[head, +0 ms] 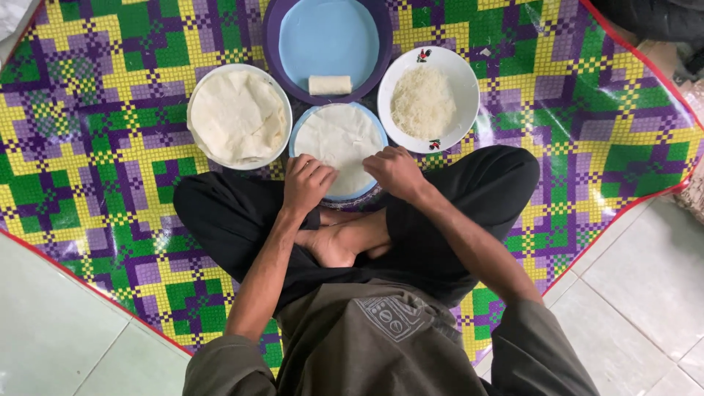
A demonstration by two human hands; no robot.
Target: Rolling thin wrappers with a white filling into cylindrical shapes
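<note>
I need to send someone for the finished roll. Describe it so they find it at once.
On the checkered mat, look to the large purple tray with a pale blue centre, farthest from the seated person. The finished roll lies at its near edge. It is the only small cream cylinder; the neighbouring dishes hold flat wrappers or shredded white filling.

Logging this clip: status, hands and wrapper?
Both hands, left and right, on near edge of wrapper, fingers curled. Wrapper flat on blue plate. Nothing in the way.
</note>
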